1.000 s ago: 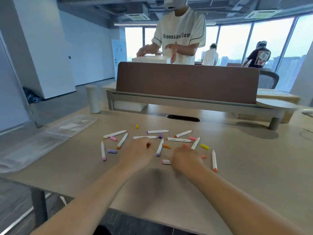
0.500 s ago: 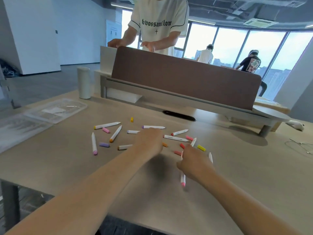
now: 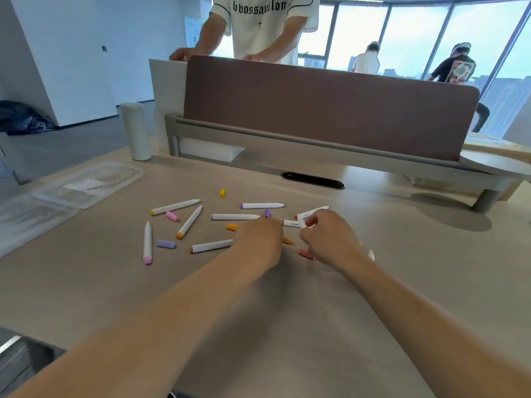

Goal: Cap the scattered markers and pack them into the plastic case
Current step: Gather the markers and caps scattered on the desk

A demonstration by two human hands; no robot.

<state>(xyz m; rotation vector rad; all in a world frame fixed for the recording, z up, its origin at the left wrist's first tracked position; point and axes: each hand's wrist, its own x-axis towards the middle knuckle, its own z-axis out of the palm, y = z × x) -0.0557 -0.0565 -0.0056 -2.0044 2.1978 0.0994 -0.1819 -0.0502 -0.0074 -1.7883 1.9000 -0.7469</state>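
Among scattered markers (image 3: 234,216), right hand (image 3: 330,239) seemingly pinches a white marker (image 3: 291,223); left hand (image 3: 260,239): cannot tell.

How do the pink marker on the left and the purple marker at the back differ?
The pink marker lies pointing away from the camera; the purple marker lies crosswise. The pink marker sits at the scatter's left edge; the purple marker sits farther back, by a purple cap. Both have white barrels and lie flat, untouched.
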